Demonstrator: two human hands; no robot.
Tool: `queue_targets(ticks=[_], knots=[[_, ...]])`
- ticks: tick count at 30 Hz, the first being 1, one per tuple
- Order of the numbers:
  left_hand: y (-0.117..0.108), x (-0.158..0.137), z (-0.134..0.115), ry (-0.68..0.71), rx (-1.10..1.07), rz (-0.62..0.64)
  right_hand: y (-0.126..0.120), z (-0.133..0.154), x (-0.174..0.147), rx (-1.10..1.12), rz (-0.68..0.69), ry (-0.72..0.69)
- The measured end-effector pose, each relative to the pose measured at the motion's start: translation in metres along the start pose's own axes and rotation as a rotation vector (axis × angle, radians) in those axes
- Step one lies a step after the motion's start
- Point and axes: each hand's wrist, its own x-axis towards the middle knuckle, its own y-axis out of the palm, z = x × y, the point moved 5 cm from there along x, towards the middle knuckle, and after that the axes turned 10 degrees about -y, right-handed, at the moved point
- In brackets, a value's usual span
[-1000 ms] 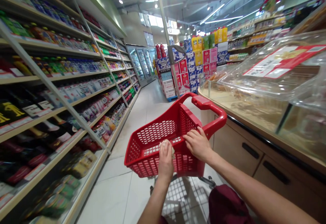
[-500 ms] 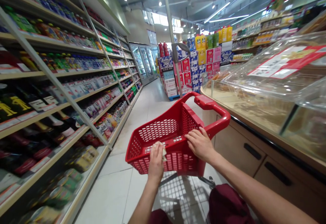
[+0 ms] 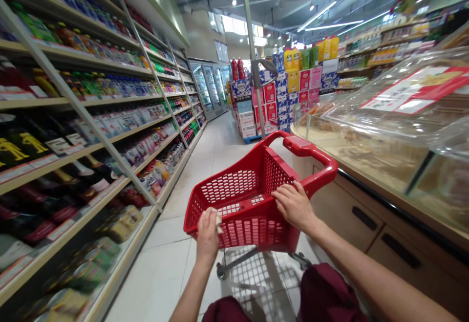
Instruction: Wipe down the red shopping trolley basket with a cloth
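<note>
A red plastic shopping cart (image 3: 252,222) stands sideways in front of my knees, its handle at the upper right. My left hand (image 3: 208,234) is closed around a pale folded cloth (image 3: 219,219) and presses it on the near rim, close to the cart's left corner. Part of the cloth is hidden by my fingers. Farther right, my right hand (image 3: 295,205) grips the same rim near the handle end, fingers bent over the edge. The basket holds nothing that I can see.
Drink shelves (image 3: 120,136) run along the left. On the right is a wooden counter (image 3: 344,224) with clear plastic covers (image 3: 395,92). Stacked drink cartons (image 3: 271,102) and a metal pole (image 3: 252,33) stand ahead, with glass-door coolers (image 3: 210,85) behind. Pale tiles (image 3: 164,258) cover the floor.
My left hand has slid the cloth leftward along the near rim toward the corner. My right hand keeps its hold on the rim. The view has shifted slightly.
</note>
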Motion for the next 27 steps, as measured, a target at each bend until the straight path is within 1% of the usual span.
queue_targets(ticks=[2, 3, 4, 6, 8, 9, 10, 11, 14, 15, 16, 17, 19, 21, 22, 23, 24, 27], knots=[[-0.009, 0.001, 0.026, -0.147, 0.050, -0.072, -0.001, 0.000, 0.000, -0.001, -0.014, 0.018], [-0.011, 0.001, 0.031, -0.191, 0.066, -0.096, -0.001, 0.001, 0.000, -0.002, -0.024, 0.030], [-0.010, 0.001, 0.028, -0.200, 0.071, -0.106, -0.001, 0.001, 0.001, -0.003, -0.032, 0.042], [-0.001, 0.001, 0.003, -0.118, 0.040, -0.083, -0.001, 0.003, 0.001, -0.009, -0.037, 0.051], [0.011, 0.000, -0.030, 0.037, -0.024, -0.002, -0.001, 0.002, 0.001, -0.012, -0.019, 0.031], [0.014, 0.000, -0.039, 0.090, -0.052, 0.033, -0.001, 0.001, 0.000, -0.011, -0.007, 0.016], [0.015, 0.001, -0.041, 0.109, -0.067, 0.053, -0.001, 0.000, -0.001, -0.009, 0.004, 0.003], [0.012, 0.001, -0.035, 0.085, -0.065, 0.050, -0.001, -0.001, -0.001, -0.007, 0.010, -0.006], [-0.006, 0.003, 0.009, -0.107, 0.002, -0.052, -0.002, -0.003, -0.002, -0.005, -0.002, 0.004], [-0.010, 0.002, 0.019, -0.156, 0.024, -0.086, -0.001, -0.002, -0.002, -0.005, -0.012, 0.017], [-0.012, 0.001, 0.022, -0.188, 0.042, -0.111, -0.001, -0.001, -0.002, -0.005, -0.019, 0.032], [-0.011, 0.000, 0.019, -0.193, 0.050, -0.120, 0.000, 0.000, -0.002, -0.005, -0.025, 0.048], [0.000, -0.001, -0.005, -0.123, 0.036, -0.078, 0.001, 0.001, -0.001, -0.005, -0.019, 0.059], [0.013, -0.002, -0.033, 0.028, -0.011, 0.018, 0.001, 0.001, -0.001, -0.005, 0.003, 0.036], [0.016, -0.002, -0.039, 0.079, -0.030, 0.049, 0.001, 0.000, -0.002, -0.005, 0.015, 0.019], [0.016, -0.001, -0.039, 0.097, -0.038, 0.056, 0.001, -0.001, -0.002, -0.006, 0.024, 0.004], [0.013, 0.000, -0.031, 0.070, -0.031, 0.034, 0.001, -0.002, -0.003, -0.005, 0.029, -0.008], [-0.001, 0.004, 0.005, -0.114, 0.037, -0.099, 0.002, -0.002, -0.004, -0.003, 0.008, -0.008]])
